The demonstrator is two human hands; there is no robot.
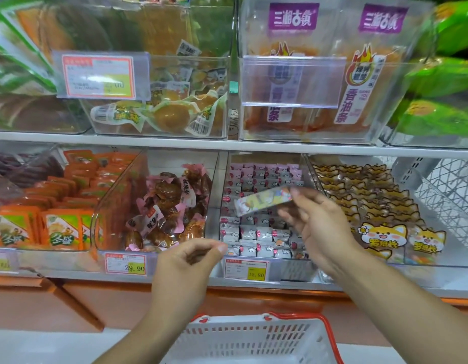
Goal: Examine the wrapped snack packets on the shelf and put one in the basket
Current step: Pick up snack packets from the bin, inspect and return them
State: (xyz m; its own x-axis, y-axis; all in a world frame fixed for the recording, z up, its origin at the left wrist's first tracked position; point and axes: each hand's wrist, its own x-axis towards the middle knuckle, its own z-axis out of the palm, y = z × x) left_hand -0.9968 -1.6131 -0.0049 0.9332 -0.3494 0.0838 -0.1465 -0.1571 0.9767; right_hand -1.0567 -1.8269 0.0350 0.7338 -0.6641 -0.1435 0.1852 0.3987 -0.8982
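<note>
Packet [263, 201] raised above the middle bin [259, 227], pinched at one end in my right hand [317, 227].
Left hand [186, 261] loosely curled, holding nothing. I would turn the packet slowly to read it, then lower it straight into the basket [253, 337] below.

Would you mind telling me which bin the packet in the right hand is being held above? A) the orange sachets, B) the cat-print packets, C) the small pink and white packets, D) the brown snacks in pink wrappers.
C: the right hand holds the long wrapped packet in front of the bin of small pink and white packets.
</note>
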